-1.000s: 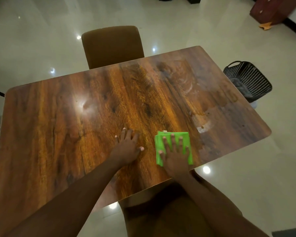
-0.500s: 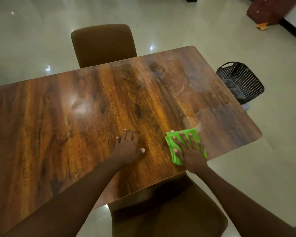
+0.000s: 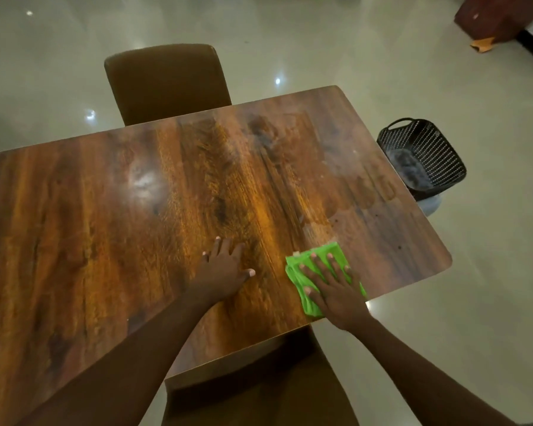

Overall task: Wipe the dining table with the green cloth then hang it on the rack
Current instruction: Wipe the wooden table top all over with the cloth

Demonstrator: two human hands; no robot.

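Green cloth (image 3: 322, 252) lies flat on the dining table (image 3: 136, 226), right at the near long edge and toward the right end. Its near corner reaches that edge. The right hand (image 3: 336, 290) presses it down with the palm, fingers straight and spread. The left hand (image 3: 222, 269) rests flat on the bare wood just to the left, fingers straight, thumb out toward the cloth, holding nothing; the two hands are apart.

To the right of the cloth a stretch of bare tabletop runs to the rounded near right corner. Beyond the cloth the wood is open all the way to the far edge, and to the left it runs out of view.

The top is glossy dark wood grain with a bright light reflection left of centre and pale streaky smears over the right part. A brown chair (image 3: 166, 84) stands at the far side, and another chair (image 3: 259, 379) is tucked in at the near side between the arms. A black perforated basket (image 3: 428, 149) sits on the shiny pale floor (image 3: 320, 41) just past the right end. A dark brown piece of furniture (image 3: 499, 16) shows at the top right.

The cloth is folded into a rough rectangle. Its long axis runs from the near edge toward the far side, leaning slightly left, in line with the fingers on it.
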